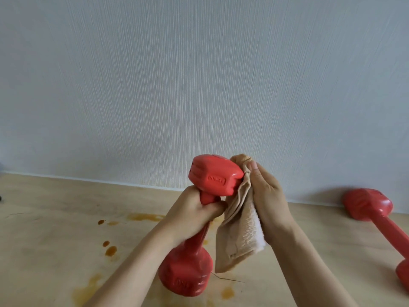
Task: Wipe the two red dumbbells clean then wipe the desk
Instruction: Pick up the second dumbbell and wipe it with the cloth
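Note:
My left hand (194, 209) grips the handle of a red dumbbell (212, 176) and holds it upright above the desk, its lower head (186, 273) near the wood. My right hand (265, 191) presses a beige towel (239, 231) against the right side of the dumbbell's upper head, fingers mostly straight; the cloth hangs down below the palm. The second red dumbbell (374, 211) lies on the desk at the far right, one head near the wall, the other cut off by the frame edge.
The light wooden desk (55, 218) carries orange-brown stains and drops (110, 250) left of and under the held dumbbell. A pale textured wall (199, 85) runs along the desk's far edge.

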Demonstrator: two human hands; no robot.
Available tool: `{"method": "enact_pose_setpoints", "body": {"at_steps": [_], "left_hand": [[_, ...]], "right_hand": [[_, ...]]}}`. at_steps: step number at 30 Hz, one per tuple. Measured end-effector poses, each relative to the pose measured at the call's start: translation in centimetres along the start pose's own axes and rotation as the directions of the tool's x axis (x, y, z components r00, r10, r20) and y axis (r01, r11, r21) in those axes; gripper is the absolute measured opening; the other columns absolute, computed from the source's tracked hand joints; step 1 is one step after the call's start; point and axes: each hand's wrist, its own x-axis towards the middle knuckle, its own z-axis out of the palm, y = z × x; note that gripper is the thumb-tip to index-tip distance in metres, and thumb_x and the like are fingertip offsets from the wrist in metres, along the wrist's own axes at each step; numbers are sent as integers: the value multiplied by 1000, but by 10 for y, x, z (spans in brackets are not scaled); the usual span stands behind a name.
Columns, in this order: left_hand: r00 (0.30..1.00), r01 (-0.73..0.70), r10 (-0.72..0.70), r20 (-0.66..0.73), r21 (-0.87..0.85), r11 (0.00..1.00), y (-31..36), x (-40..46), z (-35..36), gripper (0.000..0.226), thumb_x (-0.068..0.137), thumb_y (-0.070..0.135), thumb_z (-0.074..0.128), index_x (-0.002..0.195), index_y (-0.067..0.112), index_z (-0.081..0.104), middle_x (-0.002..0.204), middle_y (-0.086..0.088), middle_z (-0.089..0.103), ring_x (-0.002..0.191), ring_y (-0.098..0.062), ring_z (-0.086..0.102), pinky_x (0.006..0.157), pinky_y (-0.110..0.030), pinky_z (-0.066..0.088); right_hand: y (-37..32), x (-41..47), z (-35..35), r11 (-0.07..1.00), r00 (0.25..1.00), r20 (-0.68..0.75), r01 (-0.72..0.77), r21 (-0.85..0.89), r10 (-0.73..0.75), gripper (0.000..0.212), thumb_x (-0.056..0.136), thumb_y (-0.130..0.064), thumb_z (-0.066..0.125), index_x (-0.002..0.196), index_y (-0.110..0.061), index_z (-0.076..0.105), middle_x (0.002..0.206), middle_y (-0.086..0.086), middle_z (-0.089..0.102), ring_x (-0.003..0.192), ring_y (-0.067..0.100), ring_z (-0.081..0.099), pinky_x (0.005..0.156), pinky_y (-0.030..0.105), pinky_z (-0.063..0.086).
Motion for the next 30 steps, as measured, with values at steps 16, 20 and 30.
{"method": "enact_pose_setpoints", "body": {"at_steps": [16,20,30], "left_hand": [[896,-8,115,-429,243,970,-8,-5,1,34,84,10,58,56,21,42,39,10,48,42,3,46,40,-11,30],[896,-39,128,-424,212,977,-8,-6,2,37,84,12,61,55,23,42,39,16,47,39,1,43,39,-11,28],[941,-125,180,-286,199,972,-6,-9,-8,30,84,7,63,58,5,48,41,8,36,40,-5,31,43,-15,24]], "right_hand": [[4,-29,39,430,730,147,538,-725,-667,6,92,-25,54,94,-29,57,102,-5,46,91,5,48,77,9,37],[6,-22,31,520,754,146,566,-640,-640,11,91,-17,56,92,-28,57,99,-13,43,88,1,51,75,9,40],[4,-9,11,936,968,-83,206,-287,-239,10,91,-20,60,82,-18,60,66,12,64,56,27,63,56,41,53]]}}
